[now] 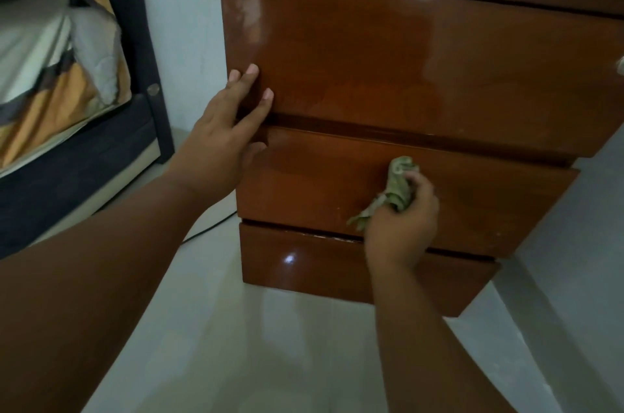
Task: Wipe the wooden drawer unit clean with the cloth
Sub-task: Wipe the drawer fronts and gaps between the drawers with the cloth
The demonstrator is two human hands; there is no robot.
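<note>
A glossy brown wooden drawer unit (388, 68) with three drawer fronts stands against the pale wall. My left hand (226, 128) rests flat on the lower left corner of the top drawer front, fingers spread, thumb touching the middle drawer. My right hand (401, 223) is closed around a crumpled green cloth (395, 186), which presses against the middle drawer front, right of centre. A loose end of the cloth hangs down to the left of my fist.
A bed with a dark frame (87, 155) and a grey-orange patterned blanket (50, 51) stands to the left. A black cable (209, 226) lies on the pale tiled floor (270, 345) beside the unit's left side. A wall runs along the right.
</note>
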